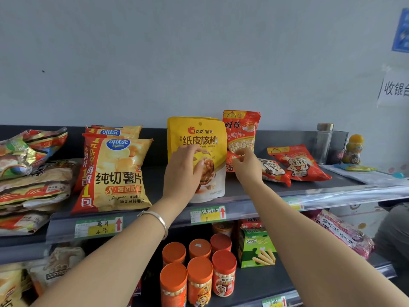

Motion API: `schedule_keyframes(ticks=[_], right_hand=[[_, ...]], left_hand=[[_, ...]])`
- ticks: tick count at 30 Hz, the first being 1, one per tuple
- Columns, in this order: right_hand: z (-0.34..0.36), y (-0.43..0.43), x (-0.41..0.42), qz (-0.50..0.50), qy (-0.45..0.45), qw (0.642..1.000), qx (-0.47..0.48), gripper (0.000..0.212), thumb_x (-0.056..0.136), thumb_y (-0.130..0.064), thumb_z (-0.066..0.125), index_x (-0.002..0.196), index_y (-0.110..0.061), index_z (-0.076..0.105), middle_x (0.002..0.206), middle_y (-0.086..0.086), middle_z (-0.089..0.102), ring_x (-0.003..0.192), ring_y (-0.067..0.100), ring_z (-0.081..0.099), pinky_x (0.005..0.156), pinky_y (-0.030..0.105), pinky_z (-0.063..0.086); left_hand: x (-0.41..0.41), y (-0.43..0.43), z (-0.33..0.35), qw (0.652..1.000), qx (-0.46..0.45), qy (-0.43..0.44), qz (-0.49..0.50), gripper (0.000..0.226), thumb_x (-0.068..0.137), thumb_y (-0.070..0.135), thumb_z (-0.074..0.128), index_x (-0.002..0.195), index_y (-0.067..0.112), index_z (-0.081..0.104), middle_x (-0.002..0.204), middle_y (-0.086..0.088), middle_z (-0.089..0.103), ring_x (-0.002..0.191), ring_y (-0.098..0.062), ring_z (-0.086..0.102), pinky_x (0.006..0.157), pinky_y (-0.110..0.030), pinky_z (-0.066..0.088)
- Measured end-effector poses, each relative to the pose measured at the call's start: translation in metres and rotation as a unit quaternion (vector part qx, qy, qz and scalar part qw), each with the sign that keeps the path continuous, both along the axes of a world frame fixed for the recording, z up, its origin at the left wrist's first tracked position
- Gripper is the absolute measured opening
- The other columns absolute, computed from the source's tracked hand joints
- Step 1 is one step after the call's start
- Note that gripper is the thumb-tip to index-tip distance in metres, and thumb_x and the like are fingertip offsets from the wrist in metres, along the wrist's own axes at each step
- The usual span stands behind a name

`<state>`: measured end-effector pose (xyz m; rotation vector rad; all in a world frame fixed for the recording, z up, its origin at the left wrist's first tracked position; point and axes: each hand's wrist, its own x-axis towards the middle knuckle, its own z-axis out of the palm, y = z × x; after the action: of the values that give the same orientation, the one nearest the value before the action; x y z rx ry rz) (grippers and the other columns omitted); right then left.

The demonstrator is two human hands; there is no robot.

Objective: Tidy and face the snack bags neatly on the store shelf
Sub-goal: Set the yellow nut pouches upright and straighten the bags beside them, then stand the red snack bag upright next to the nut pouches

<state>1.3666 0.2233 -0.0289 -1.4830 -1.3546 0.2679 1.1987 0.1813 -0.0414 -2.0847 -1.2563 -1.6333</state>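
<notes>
Hands on the dark grey metal top shelf (pixel 309 188): left hand (pixel 183 171) grips the upright yellow foil walnut pouch (pixel 197 134), thumb across its front; right hand (pixel 246 165) pinches the red plastic snack bag (pixel 241 129) standing just beside it.

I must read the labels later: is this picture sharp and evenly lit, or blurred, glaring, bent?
Head view: light soft and even, no hard shadows; the yellow stand-up walnut pouch reads sharply; the handwritten yellow-green price tag is slightly blurred; glare streaks the clear plastic shelf strip; wide lens bows the dark shelf.
</notes>
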Motion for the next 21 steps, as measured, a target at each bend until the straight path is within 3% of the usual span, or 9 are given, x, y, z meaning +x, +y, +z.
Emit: schedule_keyframes(ticks=[8,11,14,18,21], right_hand=[[0.004,0.014,0.025,-0.025,-0.064,0.998,0.014,0.022,0.092,-0.011,0.042,0.110,-0.012,0.055,0.101,0.009,0.065,0.086,0.028,0.058,0.072,0.039,0.050],[0.007,0.026,0.045,-0.025,-0.054,0.998,0.013,0.025,0.091,-0.011,0.043,0.112,-0.012,0.055,0.105,0.010,0.065,0.090,0.031,0.061,0.075,0.043,0.054],[0.012,0.042,0.075,-0.023,-0.056,0.998,0.011,0.031,0.090,-0.009,0.042,0.118,-0.012,0.055,0.108,0.009,0.065,0.090,0.029,0.061,0.070,0.037,0.050],[0.018,0.065,0.117,-0.023,-0.078,0.997,0.004,0.033,0.091,-0.009,0.043,0.122,-0.012,0.054,0.112,0.009,0.065,0.087,0.029,0.063,0.069,0.035,0.049],[0.016,0.086,0.143,-0.009,-0.128,0.991,-0.024,0.031,0.091,-0.010,0.044,0.121,-0.013,0.054,0.113,0.007,0.064,0.087,0.028,0.063,0.066,0.033,0.048]], left_hand=[[0.047,0.010,0.005,0.995,0.023,0.090,-0.041,0.020,0.089,0.013,0.059,0.109,0.008,0.059,0.110,-0.008,0.059,0.101,-0.025,0.055,0.080,-0.032,0.043],[0.071,0.023,0.005,0.994,-0.006,0.088,-0.069,0.021,0.090,0.012,0.058,0.110,0.008,0.058,0.111,-0.007,0.057,0.105,-0.021,0.053,0.083,-0.024,0.039],[0.101,0.040,0.005,0.990,-0.063,0.073,-0.106,0.024,0.089,0.010,0.058,0.112,0.009,0.056,0.113,-0.006,0.054,0.111,-0.020,0.050,0.088,-0.024,0.037],[0.142,0.068,0.004,0.981,-0.160,-0.026,-0.102,0.028,0.088,0.011,0.061,0.115,0.008,0.054,0.115,-0.006,0.053,0.109,-0.018,0.049,0.081,-0.014,0.030],[0.166,0.094,-0.006,0.933,-0.284,-0.187,-0.116,0.036,0.087,0.017,0.063,0.120,0.012,0.048,0.122,-0.005,0.051,0.113,-0.019,0.049,0.084,-0.022,0.038]])
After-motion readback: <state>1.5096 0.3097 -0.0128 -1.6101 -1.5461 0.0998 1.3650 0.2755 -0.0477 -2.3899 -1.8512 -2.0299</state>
